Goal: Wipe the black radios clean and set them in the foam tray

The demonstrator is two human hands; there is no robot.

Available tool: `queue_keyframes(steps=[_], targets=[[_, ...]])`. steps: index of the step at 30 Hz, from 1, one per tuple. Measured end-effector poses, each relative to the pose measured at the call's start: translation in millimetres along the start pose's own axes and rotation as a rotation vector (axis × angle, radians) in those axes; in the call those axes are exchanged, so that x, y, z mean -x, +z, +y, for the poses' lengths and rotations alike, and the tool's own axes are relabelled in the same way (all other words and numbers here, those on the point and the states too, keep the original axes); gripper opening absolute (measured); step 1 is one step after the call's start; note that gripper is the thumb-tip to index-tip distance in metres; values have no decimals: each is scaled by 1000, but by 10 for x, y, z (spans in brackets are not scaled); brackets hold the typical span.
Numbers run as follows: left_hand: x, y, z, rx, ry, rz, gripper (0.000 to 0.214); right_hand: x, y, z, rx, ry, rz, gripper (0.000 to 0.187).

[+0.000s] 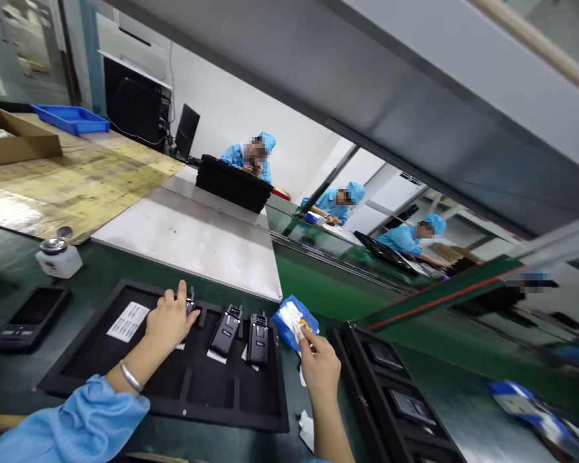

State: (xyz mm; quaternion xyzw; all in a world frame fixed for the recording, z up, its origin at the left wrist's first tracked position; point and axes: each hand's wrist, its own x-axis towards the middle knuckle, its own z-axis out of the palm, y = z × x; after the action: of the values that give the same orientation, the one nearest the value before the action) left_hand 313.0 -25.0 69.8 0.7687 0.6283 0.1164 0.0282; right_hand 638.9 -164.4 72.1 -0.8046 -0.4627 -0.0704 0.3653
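My left hand is closed over a handheld radio in a black foam tray; the index finger points forward, the thumb lies to the right. Most of that radio is hidden under the hand. Two more radios, a middle one and a right one, lie in the tray's slots with white labels beneath them. A white label sheet is at the tray's left. Over a small blue box, my right hand pinches a white tissue-like piece. Something yellow-orange shows beside its fingertips.
A larger black handheld device and a white dispenser bottle stand left. More black trays holding devices lie right. A white board and stacked black trays are ahead. Several co-workers sit beyond. A shelf hangs overhead.
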Motion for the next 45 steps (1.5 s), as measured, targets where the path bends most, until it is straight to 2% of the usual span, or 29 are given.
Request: queue_keyframes(steps=[4,9,11,13,17,20,24,30,33,35,40,43,45], targets=[[-9,30,-8,54,-13,-18,81,93,342,-275,-94,-171,-94,50],[-61,34,11,87,-51,-11,96,198,737,-911,-242,-364,-242,36],[-61,43,9,126,-58,-18,96,207,823,-1151,-318,-372,-297,32],[-33,43,-13,209,-48,-17,94,201,866,-1310,-444,-308,-334,29],[137,2,-137,558,62,41,92,193,846,-1373,-726,-74,-342,28],[332,-16,-276,844,198,106,94,235,774,-1343,-806,-48,-302,25],[550,28,-442,997,308,130,94,338,646,-1435,-750,-283,-304,15],[642,103,-585,1040,377,145,94,362,561,-1870,-612,-776,-391,35],[637,91,-598,1000,446,183,94,314,587,-2060,-506,-1012,-424,34],[633,74,-589,973,484,208,94,278,600,-2110,-421,-1118,-442,33],[627,50,-563,952,506,263,93,133,615,-1965,-282,-1206,-408,36],[634,61,-567,954,570,278,92,75,599,-1883,-243,-1129,-319,40],[643,72,-573,949,616,288,91,107,569,-1901,-293,-1070,-285,39]])
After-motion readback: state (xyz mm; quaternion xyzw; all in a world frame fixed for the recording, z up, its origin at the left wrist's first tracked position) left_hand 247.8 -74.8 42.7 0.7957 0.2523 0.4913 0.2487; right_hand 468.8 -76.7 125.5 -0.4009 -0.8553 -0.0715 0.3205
